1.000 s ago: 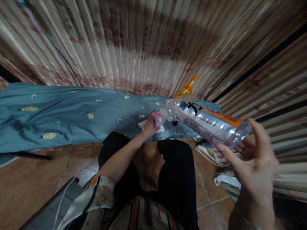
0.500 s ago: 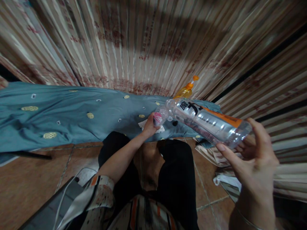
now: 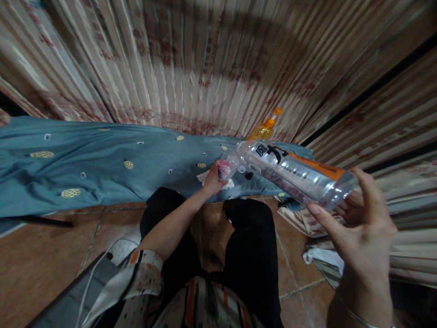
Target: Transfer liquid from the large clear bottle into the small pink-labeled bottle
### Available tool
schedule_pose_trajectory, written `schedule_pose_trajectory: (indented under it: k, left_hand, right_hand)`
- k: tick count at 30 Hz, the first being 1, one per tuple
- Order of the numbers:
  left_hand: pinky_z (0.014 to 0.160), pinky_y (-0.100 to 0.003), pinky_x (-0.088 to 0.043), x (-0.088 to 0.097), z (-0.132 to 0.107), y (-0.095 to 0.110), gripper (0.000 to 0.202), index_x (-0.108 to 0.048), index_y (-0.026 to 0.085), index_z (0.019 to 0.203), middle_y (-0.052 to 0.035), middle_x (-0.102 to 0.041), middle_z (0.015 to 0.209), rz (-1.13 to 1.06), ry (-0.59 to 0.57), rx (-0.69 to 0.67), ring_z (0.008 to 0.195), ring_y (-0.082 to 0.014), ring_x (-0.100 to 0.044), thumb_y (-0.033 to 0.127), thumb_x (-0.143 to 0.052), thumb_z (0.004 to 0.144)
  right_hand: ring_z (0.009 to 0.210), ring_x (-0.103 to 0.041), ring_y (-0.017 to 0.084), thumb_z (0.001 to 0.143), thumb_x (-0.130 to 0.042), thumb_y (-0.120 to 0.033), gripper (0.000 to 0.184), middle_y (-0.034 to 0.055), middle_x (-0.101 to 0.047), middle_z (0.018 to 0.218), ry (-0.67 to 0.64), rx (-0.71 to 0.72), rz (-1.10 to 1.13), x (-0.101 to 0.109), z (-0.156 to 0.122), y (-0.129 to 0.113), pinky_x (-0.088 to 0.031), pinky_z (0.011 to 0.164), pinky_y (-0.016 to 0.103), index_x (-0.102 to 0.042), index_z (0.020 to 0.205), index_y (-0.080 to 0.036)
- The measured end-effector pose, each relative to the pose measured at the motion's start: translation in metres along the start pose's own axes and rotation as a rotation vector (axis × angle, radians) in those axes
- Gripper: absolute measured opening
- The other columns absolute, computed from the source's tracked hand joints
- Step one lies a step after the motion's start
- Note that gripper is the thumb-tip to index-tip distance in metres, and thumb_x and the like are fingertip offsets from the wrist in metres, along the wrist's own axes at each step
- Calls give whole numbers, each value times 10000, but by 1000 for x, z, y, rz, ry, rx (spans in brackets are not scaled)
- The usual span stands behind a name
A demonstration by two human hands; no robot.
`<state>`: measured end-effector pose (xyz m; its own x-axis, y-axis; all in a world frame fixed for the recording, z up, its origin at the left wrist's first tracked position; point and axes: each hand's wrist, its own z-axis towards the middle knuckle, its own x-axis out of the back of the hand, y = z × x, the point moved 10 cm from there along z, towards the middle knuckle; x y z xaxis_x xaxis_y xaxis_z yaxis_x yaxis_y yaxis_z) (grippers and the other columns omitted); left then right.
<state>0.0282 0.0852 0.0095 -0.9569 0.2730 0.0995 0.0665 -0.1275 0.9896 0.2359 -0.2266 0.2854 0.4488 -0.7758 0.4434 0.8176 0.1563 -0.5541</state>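
Observation:
My right hand (image 3: 358, 218) grips the base of a large clear plastic bottle (image 3: 297, 171) with a silver and orange label. The bottle tilts, its neck lower and pointing left. Its mouth meets the mouth of a small clear bottle (image 3: 232, 161) with a pink mark, and my left hand (image 3: 214, 180) is closed round that one. Whether liquid passes between them I cannot tell. Just under the small bottle lies a white paper tissue (image 3: 204, 177). A white cap (image 3: 241, 169) and a black cap-like piece (image 3: 249, 176) rest on the cloth beside it.
An orange pump bottle (image 3: 262, 130) stands behind the large bottle. Blue-green patterned cloth (image 3: 153, 159) covers the long surface before me. Pleated curtains (image 3: 205, 68) hang at the back and right. A grey box-like object (image 3: 68, 291) with a white cable sits at lower left.

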Motion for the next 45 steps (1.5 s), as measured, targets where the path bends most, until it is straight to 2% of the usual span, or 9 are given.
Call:
schedule_pose_trajectory:
  k: [4,9,12,21,25,30,38,42,45]
  left_hand:
    - [1560,-725,-530,-1,0,0,1013,-745,269,1562,-141,-843,1640,8,-3,7,1682,-470,-772,13,-1043,629]
    - [1573,-726,-507,0,0,-2,1025,-742,253,1583,-161,-831,1681,-17,-3,10,1705,-476,-754,18,-1044,633]
    - [1587,-722,-488,-1,0,-2,1014,-751,246,1572,-171,-823,1695,-14,-9,0,1724,-482,-740,5,-1043,632]
    - [1590,-729,-496,-1,1,-1,1005,-762,273,1558,-141,-837,1642,5,-11,-16,1707,-478,-749,-1,-1055,636]
    - [1586,-753,-495,-1,1,-3,1020,-746,274,1586,-142,-844,1645,26,-7,-19,1694,-484,-764,26,-1054,647]
    - [1595,-756,-478,-1,2,-4,1046,-729,261,1616,-169,-813,1717,29,-5,-21,1753,-493,-719,29,-1055,650]
    - [1570,-746,-520,0,1,-4,1033,-764,295,1591,-122,-844,1632,8,-4,-25,1688,-483,-760,17,-1071,645]
    - [1590,-744,-492,0,1,-3,1029,-764,272,1586,-147,-827,1665,10,-4,-22,1724,-494,-735,-2,-1059,639]
    - [1601,-734,-475,-1,1,-3,1026,-756,254,1585,-159,-818,1686,18,-3,-5,1729,-485,-734,-13,-1045,638]
  right_hand:
    - [1238,-943,451,832,-1163,-738,1070,116,-888,1528,-12,-27,-6,0,-1,2,-816,1155,722,-787,1780,-416]
    - [1282,-936,452,787,-1189,-701,1137,134,-902,1485,-17,-39,0,0,-1,8,-692,1343,797,-774,1788,-355]
    - [1308,-931,463,759,-1197,-705,1145,128,-904,1444,0,-40,-3,2,0,10,-649,1383,820,-788,1768,-350]
    - [1238,-938,451,705,-1212,-722,1160,132,-901,1386,12,-44,-28,4,4,9,-716,1287,812,-811,1725,-343]
    - [1110,-950,423,689,-1210,-749,1152,135,-914,1379,32,-25,-38,5,5,5,-814,1123,746,-836,1701,-345]
    - [1120,-954,401,673,-1224,-736,1157,153,-897,1474,40,0,-37,5,7,0,-857,1009,633,-853,1689,-328]
    - [1171,-959,428,659,-1226,-734,1168,150,-923,1437,28,-28,-23,5,6,10,-827,1098,703,-834,1687,-344]
    - [1195,-956,447,683,-1219,-735,1188,163,-940,1419,6,-55,-8,4,4,15,-753,1228,800,-807,1723,-334]
    - [1173,-956,434,703,-1207,-752,1195,159,-946,1397,3,-61,-10,4,4,15,-713,1286,816,-800,1742,-328]
